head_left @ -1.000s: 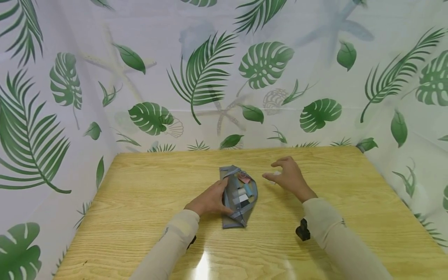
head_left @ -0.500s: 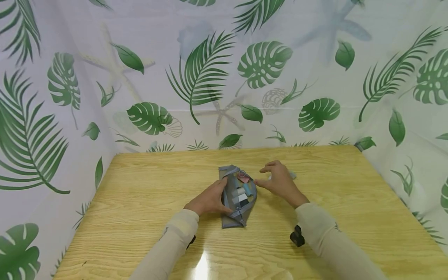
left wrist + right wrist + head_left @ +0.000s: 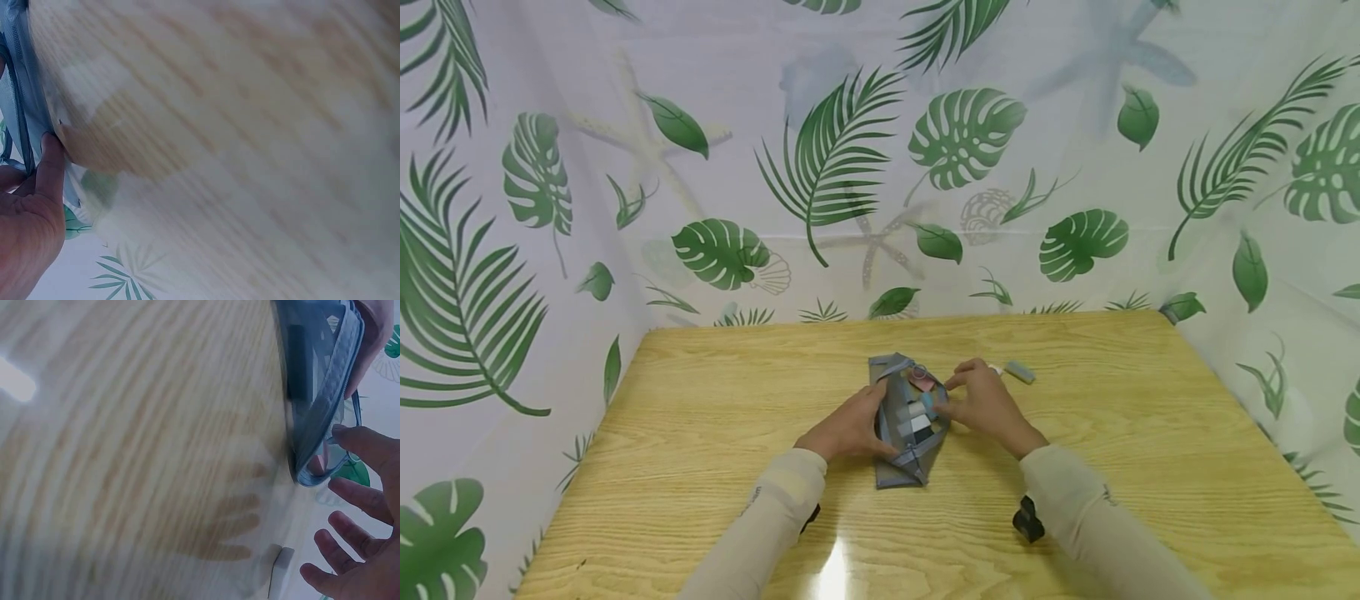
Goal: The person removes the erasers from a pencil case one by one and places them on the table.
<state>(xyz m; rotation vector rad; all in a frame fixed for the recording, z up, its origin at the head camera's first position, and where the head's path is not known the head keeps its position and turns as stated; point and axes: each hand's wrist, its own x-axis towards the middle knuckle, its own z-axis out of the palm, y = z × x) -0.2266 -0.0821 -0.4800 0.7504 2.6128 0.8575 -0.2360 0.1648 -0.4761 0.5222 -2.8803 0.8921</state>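
Note:
A blue-grey see-through zip pouch point(image 3: 912, 460) lies unzipped in the middle of the table, with several small blocks inside, among them a blue one point(image 3: 927, 401), a white one point(image 3: 919, 423) and a pink one point(image 3: 921, 382). My left hand point(image 3: 850, 425) grips the pouch along its left side, thumb near the front and fingers at the back. At the opposite edge is my right hand point(image 3: 990, 407). In the right wrist view its thumb point(image 3: 353, 440) reaches into the pouch opening, while the other fingers are spread and apart from the thumb.
A small grey block point(image 3: 1020, 372) lies on the wooden table point(image 3: 737, 375) beyond my right hand. Beside it a white item point(image 3: 996, 369) is partly hidden by that hand. Leaf-printed cloth point(image 3: 850, 167) stands behind the table and along both sides.
My right hand has moved left to the pouch's edge, and the grey block and white item are now exposed on the table behind it. My left hand keeps its grip on the pouch.

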